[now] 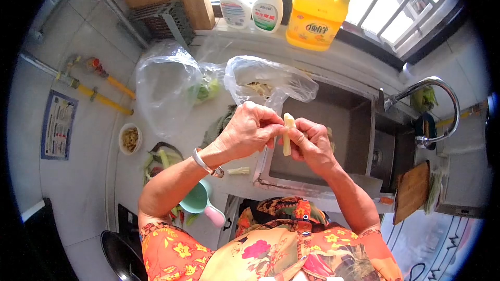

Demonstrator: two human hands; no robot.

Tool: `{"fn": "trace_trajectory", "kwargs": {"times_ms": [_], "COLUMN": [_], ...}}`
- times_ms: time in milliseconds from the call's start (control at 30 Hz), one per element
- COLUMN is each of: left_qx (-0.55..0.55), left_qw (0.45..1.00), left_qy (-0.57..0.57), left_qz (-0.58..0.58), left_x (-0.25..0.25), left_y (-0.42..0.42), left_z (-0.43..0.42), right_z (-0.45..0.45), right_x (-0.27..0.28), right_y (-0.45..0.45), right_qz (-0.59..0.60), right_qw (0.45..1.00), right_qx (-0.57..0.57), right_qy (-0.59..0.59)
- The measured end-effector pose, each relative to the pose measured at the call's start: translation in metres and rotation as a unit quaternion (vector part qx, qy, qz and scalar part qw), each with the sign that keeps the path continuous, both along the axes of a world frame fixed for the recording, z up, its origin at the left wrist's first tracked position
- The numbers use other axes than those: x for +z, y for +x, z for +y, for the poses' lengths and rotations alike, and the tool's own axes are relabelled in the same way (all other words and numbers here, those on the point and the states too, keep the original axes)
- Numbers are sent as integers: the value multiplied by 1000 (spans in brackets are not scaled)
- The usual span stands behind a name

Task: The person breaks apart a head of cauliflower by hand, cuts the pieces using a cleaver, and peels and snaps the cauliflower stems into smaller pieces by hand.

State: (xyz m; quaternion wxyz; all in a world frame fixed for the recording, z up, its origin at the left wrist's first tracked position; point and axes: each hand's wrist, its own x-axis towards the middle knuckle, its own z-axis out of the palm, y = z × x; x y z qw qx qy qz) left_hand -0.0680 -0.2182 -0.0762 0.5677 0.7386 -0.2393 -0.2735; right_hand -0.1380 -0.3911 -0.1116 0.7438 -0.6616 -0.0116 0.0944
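Above the left edge of the sink [333, 93], my left hand [247, 130] and my right hand [311, 145] come together on a pale yellow-white vegetable stalk [287, 143]. Its upper end is pinched between the left thumb and fingers. The right fingers are closed around its side and lower part, with the thumb in front. A silver bracelet circles my left wrist. Below the left hand, a short pale stalk piece [238, 170] lies on the counter. Behind the hands, a clear plastic bag [297, 88] holds pale scraps and overlaps the sink's rim.
Another clear bag [166, 78] stands near green vegetables [208, 89]. At left are a white bowl [136, 149] and a green-and-pink ladle [194, 203]. Spray bottles [267, 8] and a yellow jug [315, 18] line the sill. A faucet [452, 93] arches at right, above a cutting board [411, 192].
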Motion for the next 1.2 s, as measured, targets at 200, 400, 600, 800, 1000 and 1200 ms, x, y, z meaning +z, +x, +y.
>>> {"fn": "trace_trajectory", "kwargs": {"times_ms": [200,400,600,800,1000,1200], "left_qx": [2,46,103,188,147,148], "left_qw": [995,997,966,946,980,974], "left_qy": [-52,-11,68,62,-69,-79], "left_qz": [80,-56,-228,-257,119,152], "left_x": [-4,-5,11,6,8,4], "left_y": [-6,-25,-45,-41,-50,-56], "left_z": [5,-4,-16,-16,-31,-47], "right_z": [1,-9,-18,-36,-48,-53], "right_x": [13,13,-2,-20,-19,-24], "right_y": [-4,-6,-5,-8,-11,-12], "right_qz": [41,49,120,148,102,97], "right_qw": [999,996,958,901,951,964], "right_qx": [21,77,132,192,129,124], "right_qy": [17,17,223,358,260,216]}}
